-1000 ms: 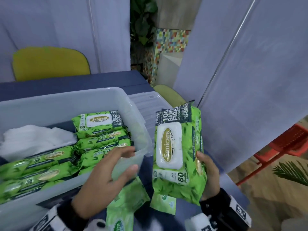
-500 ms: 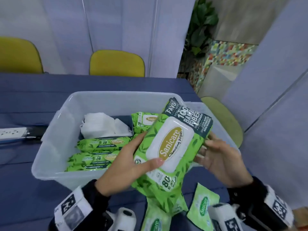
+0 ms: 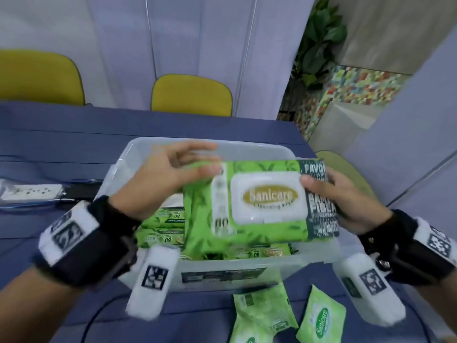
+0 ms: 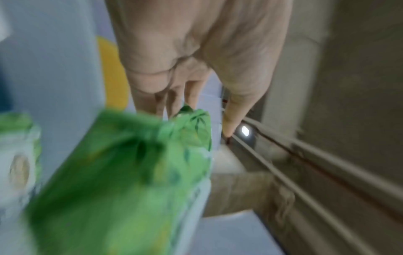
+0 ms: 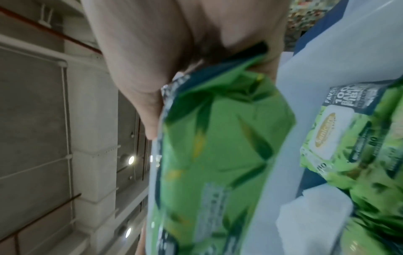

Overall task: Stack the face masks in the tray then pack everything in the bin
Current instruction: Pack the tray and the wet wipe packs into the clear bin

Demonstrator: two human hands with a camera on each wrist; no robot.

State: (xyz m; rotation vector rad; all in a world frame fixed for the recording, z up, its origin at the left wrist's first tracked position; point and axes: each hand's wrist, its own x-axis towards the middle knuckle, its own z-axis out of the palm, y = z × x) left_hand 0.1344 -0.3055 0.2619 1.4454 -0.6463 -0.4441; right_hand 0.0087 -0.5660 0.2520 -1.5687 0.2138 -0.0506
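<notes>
I hold a large green Sanicare wipes pack [image 3: 259, 201] level over the clear plastic bin [image 3: 247, 266]. My right hand [image 3: 329, 186] grips its dark right end, thumb on top. At the pack's left end my left hand [image 3: 197, 164] is blurred, its fingers straight and spread along the top edge. The left wrist view shows those straight fingers [image 4: 152, 96] just beyond the pack [image 4: 122, 172]. Inside the bin lie several more green packs [image 3: 163, 229] and a white stack of face masks [image 5: 314, 212]. The held pack hides most of the bin's inside.
Two small green sachets [image 3: 264, 315] [image 3: 321, 320] lie on the blue table [image 3: 74, 149] in front of the bin. A white power strip [image 3: 29, 191] sits at the left edge. Two yellow chairs [image 3: 191, 95] [image 3: 39, 75] stand behind the table.
The pack has swung from tilted to level above the bin. My left hand let go of its lower edge and moved up to its left end. My right hand now grips the right end.
</notes>
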